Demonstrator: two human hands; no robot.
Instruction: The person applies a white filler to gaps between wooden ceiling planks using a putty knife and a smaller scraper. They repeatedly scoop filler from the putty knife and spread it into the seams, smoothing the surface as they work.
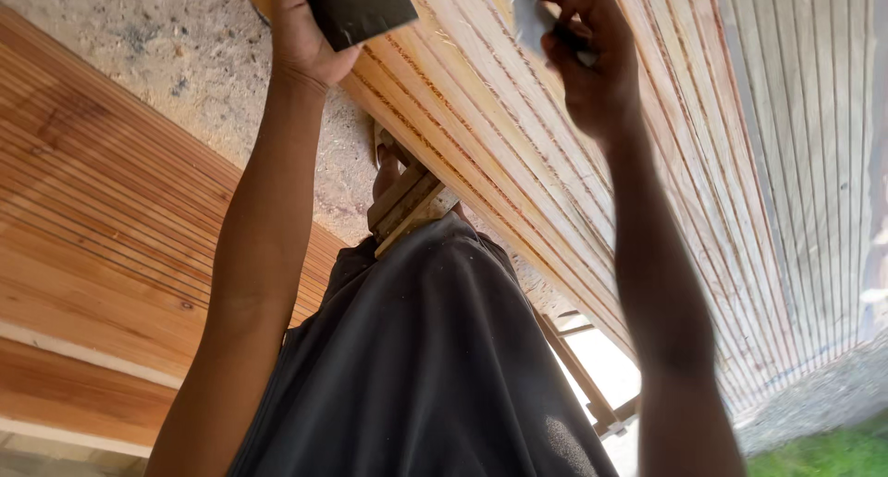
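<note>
Your dark shirt (416, 366) fills the near view, and beyond it your left hand (305, 33) grips a dark sanding block (356, 7) while your right hand (592, 65) pinches a grey abrasive sheet (529, 19) against the grooved wooden panel (518, 144), steadying both tools on the grooves.

Outdoor carpentry yard or open-air woodworking site. Long grooved planks (573, 135) stacked side by side on edge, fresh pale wood with reddish streaks. Second batch of ribbed boards (102, 227) lying flat at left, reddish-brown. Rough concrete floor (176, 51) between stacks, dusted with sawdust and grit. Wooden frame or trestle (583, 375) under plank stack. Strip of grass (823, 454) at lower right corner, daylight falling across wood. No walls or machines in view; setting reads as informal timber workshop.
</note>
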